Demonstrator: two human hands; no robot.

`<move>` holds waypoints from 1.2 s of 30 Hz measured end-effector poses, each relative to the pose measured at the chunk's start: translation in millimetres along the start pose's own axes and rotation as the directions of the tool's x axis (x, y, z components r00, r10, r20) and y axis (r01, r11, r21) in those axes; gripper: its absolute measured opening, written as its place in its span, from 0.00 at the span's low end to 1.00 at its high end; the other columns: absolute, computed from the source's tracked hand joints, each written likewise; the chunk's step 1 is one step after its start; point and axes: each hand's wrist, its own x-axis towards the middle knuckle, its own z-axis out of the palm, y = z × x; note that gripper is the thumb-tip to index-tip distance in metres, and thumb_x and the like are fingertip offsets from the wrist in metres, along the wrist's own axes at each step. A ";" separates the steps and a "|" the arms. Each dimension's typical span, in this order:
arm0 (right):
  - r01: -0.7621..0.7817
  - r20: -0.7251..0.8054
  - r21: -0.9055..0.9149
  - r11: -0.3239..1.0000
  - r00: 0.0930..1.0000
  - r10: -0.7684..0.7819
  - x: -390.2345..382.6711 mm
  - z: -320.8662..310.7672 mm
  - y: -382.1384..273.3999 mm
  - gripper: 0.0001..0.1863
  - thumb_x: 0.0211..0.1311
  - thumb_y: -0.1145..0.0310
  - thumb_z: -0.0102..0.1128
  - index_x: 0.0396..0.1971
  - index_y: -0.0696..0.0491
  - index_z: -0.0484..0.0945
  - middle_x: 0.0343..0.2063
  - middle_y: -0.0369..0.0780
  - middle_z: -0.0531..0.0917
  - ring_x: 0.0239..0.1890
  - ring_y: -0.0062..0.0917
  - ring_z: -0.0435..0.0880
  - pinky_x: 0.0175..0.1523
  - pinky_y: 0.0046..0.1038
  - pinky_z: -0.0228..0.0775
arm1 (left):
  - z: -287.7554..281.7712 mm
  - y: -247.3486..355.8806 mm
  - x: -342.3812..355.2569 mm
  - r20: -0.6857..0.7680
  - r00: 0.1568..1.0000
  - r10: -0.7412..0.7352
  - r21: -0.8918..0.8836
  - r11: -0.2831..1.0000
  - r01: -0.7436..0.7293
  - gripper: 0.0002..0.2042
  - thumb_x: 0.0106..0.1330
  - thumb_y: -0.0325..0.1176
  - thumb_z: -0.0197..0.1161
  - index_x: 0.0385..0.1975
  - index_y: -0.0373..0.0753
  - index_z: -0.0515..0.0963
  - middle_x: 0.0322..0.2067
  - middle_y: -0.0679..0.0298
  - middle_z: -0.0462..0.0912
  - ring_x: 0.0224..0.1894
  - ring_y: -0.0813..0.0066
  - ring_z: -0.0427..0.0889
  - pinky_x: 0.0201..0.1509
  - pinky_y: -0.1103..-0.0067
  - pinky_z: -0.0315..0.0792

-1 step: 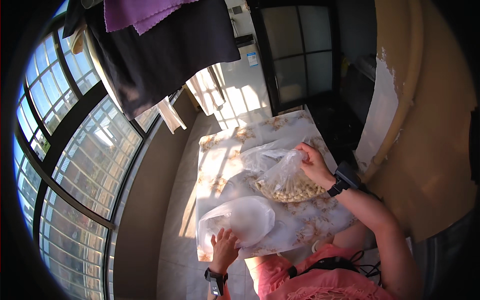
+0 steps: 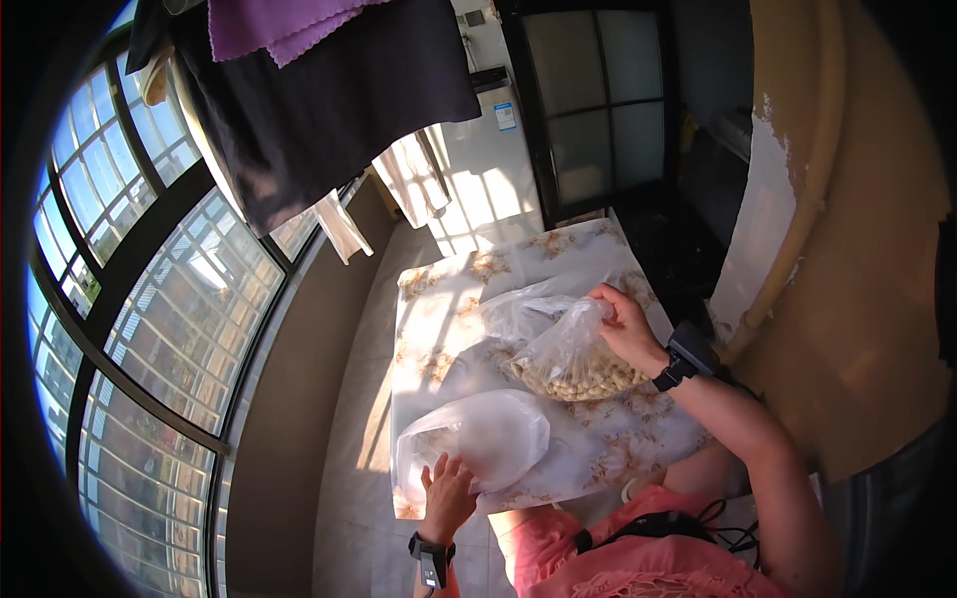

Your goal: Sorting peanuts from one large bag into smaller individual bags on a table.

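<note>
A clear plastic bag (image 2: 563, 334) of pale tan peanuts (image 2: 588, 379) sits on the table. My right hand (image 2: 628, 329) pinches the upper edge of this bag, fingers closed on the film. Nearer me, at the table's left front, lies a whitish translucent plastic bag (image 2: 513, 424), spread wide. A blurred pale round patch shows in its middle, and I cannot make out what it is. Over the near edge of that bag rests my left hand (image 2: 449, 493), its fingers spread and no firm grip visible.
The table (image 2: 618, 439) has a flowered, light cover. Dark cloth (image 2: 339, 130) and a purple cloth (image 2: 279, 25) hang overhead at the upper left. Barred windows (image 2: 189, 309) line the left, a tan wall (image 2: 877, 299) the right. A dark-framed glass door (image 2: 598, 110) stands behind.
</note>
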 end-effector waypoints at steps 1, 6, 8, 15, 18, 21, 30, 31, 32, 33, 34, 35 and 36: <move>0.009 0.003 0.014 1.000 1.000 -0.009 0.1 1.4 -2.1 0.15 0.56 0.85 0.55 0.43 0.56 0.74 0.33 0.32 0.78 0.33 0.13 0.74 0.39 0.20 0.69 | 1.5 0.3 0.6 0.002 1.000 -0.008 0.000 1.000 0.008 0.25 0.54 0.31 0.71 0.55 0.55 0.78 0.62 0.61 0.72 0.69 0.50 0.62 0.68 0.44 0.51; 0.035 0.019 -0.016 0.999 0.999 -0.035 5.2 13.2 3.1 0.15 0.57 0.85 0.56 0.44 0.56 0.74 0.35 0.33 0.79 0.35 0.13 0.75 0.41 0.19 0.70 | 10.0 -4.6 17.4 -0.051 0.998 -0.040 0.033 0.999 0.042 0.26 0.54 0.30 0.71 0.56 0.54 0.77 0.63 0.62 0.72 0.70 0.50 0.61 0.68 0.43 0.50; 0.029 0.018 0.016 0.999 0.999 -0.029 7.8 18.5 15.2 0.15 0.57 0.85 0.56 0.45 0.56 0.74 0.35 0.33 0.79 0.35 0.14 0.75 0.41 0.19 0.70 | 8.9 0.2 18.9 -0.042 0.998 -0.053 0.040 0.998 0.055 0.27 0.54 0.34 0.72 0.57 0.52 0.77 0.63 0.61 0.71 0.70 0.49 0.61 0.67 0.42 0.51; -0.092 0.177 -0.019 0.996 0.980 0.094 -4.4 18.9 1.2 0.21 0.57 0.83 0.58 0.51 0.54 0.72 0.42 0.34 0.78 0.43 0.14 0.75 0.48 0.20 0.69 | -12.5 24.8 26.3 -0.046 0.999 -0.009 -0.090 0.996 0.005 0.32 0.51 0.56 0.74 0.54 0.48 0.77 0.56 0.57 0.76 0.61 0.47 0.71 0.61 0.49 0.62; -0.098 0.290 0.013 0.995 0.953 0.090 -12.5 14.1 2.9 0.32 0.55 0.77 0.64 0.61 0.51 0.65 0.55 0.38 0.73 0.55 0.20 0.74 0.58 0.24 0.66 | -22.7 33.2 33.7 -0.013 0.999 -0.048 -0.151 0.988 0.045 0.31 0.52 0.56 0.73 0.54 0.48 0.77 0.51 0.58 0.79 0.54 0.49 0.76 0.54 0.55 0.69; 0.004 0.170 -0.142 0.990 0.985 0.021 -19.0 6.5 8.1 0.40 0.50 0.72 0.66 0.65 0.49 0.60 0.63 0.42 0.66 0.62 0.31 0.70 0.58 0.32 0.69 | -5.2 27.5 36.9 -0.130 0.988 -0.078 -0.062 0.996 0.070 0.29 0.53 0.56 0.72 0.52 0.47 0.77 0.49 0.57 0.80 0.51 0.49 0.77 0.49 0.56 0.71; 0.022 -0.174 -0.485 0.874 0.977 -0.121 17.7 -25.7 102.8 0.37 0.45 0.72 0.68 0.59 0.51 0.66 0.57 0.45 0.69 0.60 0.38 0.68 0.64 0.39 0.63 | 17.2 23.2 33.9 -0.330 0.940 -0.086 0.051 0.993 0.109 0.33 0.54 0.56 0.71 0.54 0.40 0.76 0.56 0.46 0.72 0.58 0.44 0.71 0.58 0.51 0.64; 0.023 -0.206 -0.561 0.827 0.964 -0.167 24.3 -31.8 113.7 0.35 0.44 0.71 0.69 0.56 0.51 0.67 0.55 0.45 0.69 0.60 0.40 0.68 0.64 0.40 0.62 | 12.7 30.3 32.6 -0.342 0.938 -0.062 0.065 0.994 0.089 0.33 0.53 0.55 0.73 0.54 0.40 0.75 0.59 0.43 0.69 0.62 0.40 0.67 0.62 0.48 0.60; 0.021 -0.231 -0.631 0.776 0.949 -0.214 30.2 -32.7 118.6 0.32 0.42 0.71 0.69 0.53 0.51 0.69 0.54 0.45 0.69 0.59 0.43 0.67 0.65 0.41 0.61 | 9.1 37.4 30.3 -0.371 0.928 -0.038 0.084 0.994 0.074 0.35 0.51 0.54 0.74 0.56 0.41 0.74 0.61 0.46 0.66 0.65 0.42 0.64 0.64 0.48 0.58; -0.033 -0.269 -0.603 0.797 0.949 -0.164 30.9 -30.6 117.4 0.32 0.42 0.68 0.71 0.51 0.51 0.70 0.56 0.46 0.68 0.62 0.45 0.65 0.67 0.41 0.57 | 1.7 47.6 30.0 -0.405 0.914 -0.001 0.058 0.998 0.027 0.33 0.51 0.50 0.75 0.55 0.42 0.74 0.61 0.47 0.66 0.65 0.41 0.64 0.64 0.48 0.58; -0.026 -0.271 -0.600 0.800 0.947 -0.172 32.1 -27.7 116.5 0.32 0.42 0.68 0.71 0.51 0.51 0.70 0.56 0.46 0.68 0.62 0.45 0.65 0.67 0.41 0.57 | -5.8 57.8 31.3 -0.438 0.898 0.034 0.033 0.999 -0.022 0.31 0.51 0.47 0.76 0.54 0.42 0.74 0.61 0.47 0.66 0.65 0.41 0.64 0.65 0.48 0.58; -0.014 -0.158 -0.692 0.721 0.979 -0.132 31.3 -25.3 117.2 0.31 0.42 0.65 0.72 0.50 0.51 0.72 0.58 0.46 0.66 0.63 0.45 0.63 0.66 0.41 0.58 | -10.3 66.4 31.7 -0.470 0.880 0.068 -0.075 0.990 -0.116 0.28 0.52 0.41 0.76 0.52 0.42 0.76 0.61 0.49 0.67 0.64 0.42 0.64 0.65 0.51 0.62; 0.014 -0.044 -0.773 0.635 0.996 -0.075 29.9 -19.0 116.0 0.31 0.42 0.62 0.74 0.50 0.52 0.73 0.61 0.47 0.64 0.64 0.46 0.61 0.65 0.40 0.59 | -13.1 75.4 31.6 -0.471 0.878 0.088 -0.145 0.974 -0.175 0.25 0.52 0.38 0.76 0.51 0.42 0.77 0.60 0.49 0.69 0.62 0.45 0.68 0.63 0.57 0.67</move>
